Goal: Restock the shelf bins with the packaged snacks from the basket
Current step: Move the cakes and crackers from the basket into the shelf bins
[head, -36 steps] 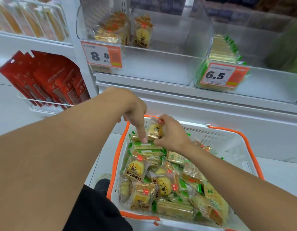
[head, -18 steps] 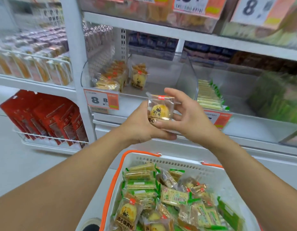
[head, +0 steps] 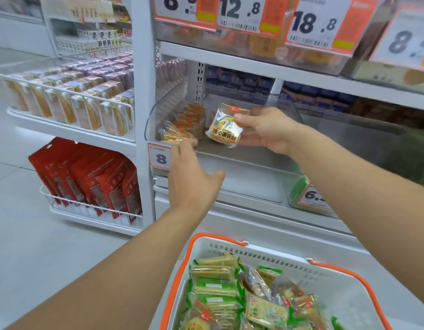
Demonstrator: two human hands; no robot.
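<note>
The right hand point(head: 265, 129) is pinching a clear-wrapped round yellow pastry packet point(head: 224, 128) between thumb and fingers, holding it tilted over the front edge of the clear plastic shelf bin point(head: 230, 160), just inside its open top. A row of matching gold-wrapped pastry packets point(head: 184, 126) is standing along the bin's left wall, just beside the held packet. The left hand point(head: 194, 179) is lying spread against the bin's front left corner, fingertips point(head: 186, 145) touching the rim near the white and orange price tag point(head: 159, 158), thumb out to the right and holding nothing. Below, at the bottom edge of the view, the white plastic basket with orange handles point(head: 344, 298) is sitting full of green-wrapped cracker packs point(head: 215, 285) and more pastry packets
</note>
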